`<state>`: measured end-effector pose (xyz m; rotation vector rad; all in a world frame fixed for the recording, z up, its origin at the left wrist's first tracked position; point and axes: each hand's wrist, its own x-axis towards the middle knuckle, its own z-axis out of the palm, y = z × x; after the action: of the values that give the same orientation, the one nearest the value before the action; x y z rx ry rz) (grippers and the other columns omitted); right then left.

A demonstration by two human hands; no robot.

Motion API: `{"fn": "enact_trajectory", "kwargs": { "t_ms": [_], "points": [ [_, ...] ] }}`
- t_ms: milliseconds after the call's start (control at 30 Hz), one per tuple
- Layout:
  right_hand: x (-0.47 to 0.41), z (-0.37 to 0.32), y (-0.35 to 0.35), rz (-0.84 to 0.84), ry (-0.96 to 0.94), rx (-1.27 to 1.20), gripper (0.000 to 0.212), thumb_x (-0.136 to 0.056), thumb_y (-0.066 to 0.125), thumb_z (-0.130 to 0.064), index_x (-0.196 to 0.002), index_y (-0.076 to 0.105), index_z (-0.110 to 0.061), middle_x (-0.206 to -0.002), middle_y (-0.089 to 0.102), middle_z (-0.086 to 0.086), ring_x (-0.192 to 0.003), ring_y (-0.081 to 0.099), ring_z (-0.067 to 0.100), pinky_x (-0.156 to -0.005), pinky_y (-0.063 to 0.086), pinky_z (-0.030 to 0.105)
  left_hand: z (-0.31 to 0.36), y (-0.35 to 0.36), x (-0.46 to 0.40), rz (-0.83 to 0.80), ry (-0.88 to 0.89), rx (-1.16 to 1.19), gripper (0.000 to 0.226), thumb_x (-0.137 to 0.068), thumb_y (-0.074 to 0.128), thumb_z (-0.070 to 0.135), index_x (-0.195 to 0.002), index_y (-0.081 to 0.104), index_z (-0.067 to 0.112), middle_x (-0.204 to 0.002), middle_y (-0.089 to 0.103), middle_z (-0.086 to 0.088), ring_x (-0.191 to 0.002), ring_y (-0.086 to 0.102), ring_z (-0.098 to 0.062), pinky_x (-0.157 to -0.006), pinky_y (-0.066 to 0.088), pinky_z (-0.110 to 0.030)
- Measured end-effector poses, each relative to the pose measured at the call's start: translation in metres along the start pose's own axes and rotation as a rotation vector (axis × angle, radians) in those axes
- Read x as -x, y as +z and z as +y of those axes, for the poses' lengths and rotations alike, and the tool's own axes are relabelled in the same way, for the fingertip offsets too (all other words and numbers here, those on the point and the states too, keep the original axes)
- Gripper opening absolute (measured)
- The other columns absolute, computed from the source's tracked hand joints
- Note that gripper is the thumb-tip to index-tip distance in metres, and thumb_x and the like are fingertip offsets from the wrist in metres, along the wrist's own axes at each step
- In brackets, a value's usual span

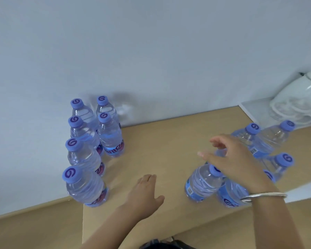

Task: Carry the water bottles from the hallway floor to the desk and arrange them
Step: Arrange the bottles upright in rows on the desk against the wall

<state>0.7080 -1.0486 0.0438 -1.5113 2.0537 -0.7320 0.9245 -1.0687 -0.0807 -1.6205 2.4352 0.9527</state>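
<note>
The right hand point(235, 159) hovers open-fingered over a loose cluster of clear purple-capped plastic water bottles point(203, 184), gripping none; the left hand point(144, 191) lies open and empty on the tan wooden tabletop point(165, 141). A careless sweep could topple the leaning bottles; they stand crowded together.

A light wooden desk point(162, 144) stands against a pale wall. On its left side six upright water bottles point(84, 186) with purple caps form two rows: four along the left edge, two just beside them at the back. On the right stands a second cluster of bottles point(203, 184), close together, some partly hidden, so their count is unclear. At the far right corner a white tray point(253, 108) sits on the desk, carrying a white kettle point(302, 94)
</note>
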Motion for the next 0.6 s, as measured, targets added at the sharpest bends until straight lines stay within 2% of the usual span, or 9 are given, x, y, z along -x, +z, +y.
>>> {"fn": "enact_trajectory", "kwargs": {
  "t_ms": [67,133,200,267,367,433,533,600],
  "points": [
    [0.008,0.016,0.0,-0.198,0.141,0.111,0.057,-0.067,0.076,-0.048,-0.114,0.053,-0.023,-0.109,0.053,-0.009,-0.1,0.05,0.008,-0.081,0.036,0.02,0.008,0.003,-0.002,-0.016,0.041,0.001,0.072,-0.087,0.051,0.042,-0.146,0.021,0.014,-0.151,0.027,-0.002,-0.137,0.027,-0.019,-0.111,0.024,-0.026],
    [0.016,0.024,0.009,-0.265,0.147,0.063,0.058,-0.063,0.079,-0.046,-0.109,0.053,-0.024,-0.105,0.056,-0.008,-0.095,0.054,0.008,-0.073,0.04,0.014,0.012,0.004,-0.002,-0.022,0.067,0.008,0.072,-0.087,0.052,0.042,-0.146,0.021,0.015,-0.151,0.026,-0.002,-0.137,0.027,-0.018,-0.11,0.024,-0.025],
    [0.02,0.032,0.014,-0.216,0.095,0.017,0.05,-0.062,0.082,-0.038,-0.1,0.053,-0.024,-0.096,0.058,-0.009,-0.084,0.054,0.0,-0.067,0.041,0.005,0.014,0.005,-0.002,-0.024,0.083,0.017,0.073,-0.087,0.052,0.043,-0.146,0.02,0.015,-0.152,0.025,0.0,-0.138,0.027,-0.016,-0.11,0.023,-0.023],
    [0.018,0.037,0.017,-0.142,0.047,-0.032,0.042,-0.064,0.082,-0.032,-0.093,0.058,-0.014,-0.086,0.06,-0.003,-0.072,0.051,0.003,-0.063,0.039,0.003,0.014,0.005,-0.001,-0.031,0.089,0.043,0.074,-0.087,0.053,0.044,-0.147,0.02,0.015,-0.152,0.025,0.0,-0.138,0.026,-0.015,-0.11,0.021,-0.021],
    [0.014,0.033,0.022,-0.045,0.0,-0.102,0.042,-0.069,0.077,-0.037,-0.073,0.053,-0.002,-0.062,0.049,0.002,-0.061,0.044,0.014,-0.06,0.039,0.025,0.012,0.006,0.001,-0.037,0.088,0.177,0.08,-0.082,0.061,0.049,-0.146,0.023,0.019,-0.151,0.028,0.004,-0.137,0.029,-0.009,-0.106,0.02,-0.015],
    [0.011,0.022,0.026,0.006,-0.03,-0.07,0.046,-0.07,0.074,-0.042,-0.068,0.051,-0.002,-0.058,0.046,0.002,-0.058,0.043,0.016,-0.06,0.04,0.037,0.011,0.006,0.004,-0.018,0.083,0.317,0.087,-0.075,0.069,0.051,-0.145,0.026,0.023,-0.148,0.033,0.008,-0.132,0.034,-0.004,-0.1,0.022,-0.01],
    [0.006,-0.005,0.023,0.123,-0.113,-0.102,0.047,-0.067,0.071,-0.049,-0.057,0.046,-0.01,-0.051,0.041,-0.002,-0.054,0.04,0.018,-0.055,0.036,0.034,0.012,0.0,0.009,0.04,0.092,0.517,0.098,-0.063,0.08,0.048,-0.143,0.026,0.029,-0.14,0.041,0.015,-0.121,0.039,0.004,-0.098,0.03,-0.013],
    [0.002,-0.027,0.019,0.196,-0.19,-0.177,0.053,-0.064,0.069,-0.058,-0.052,0.041,-0.015,-0.047,0.039,-0.001,-0.052,0.038,0.019,-0.053,0.036,0.034,0.014,-0.008,0.013,0.085,0.127,0.652,0.096,-0.056,0.084,0.046,-0.137,0.033,0.036,-0.131,0.05,0.022,-0.117,0.046,0.005,-0.097,0.036,-0.017]
  ]
}}
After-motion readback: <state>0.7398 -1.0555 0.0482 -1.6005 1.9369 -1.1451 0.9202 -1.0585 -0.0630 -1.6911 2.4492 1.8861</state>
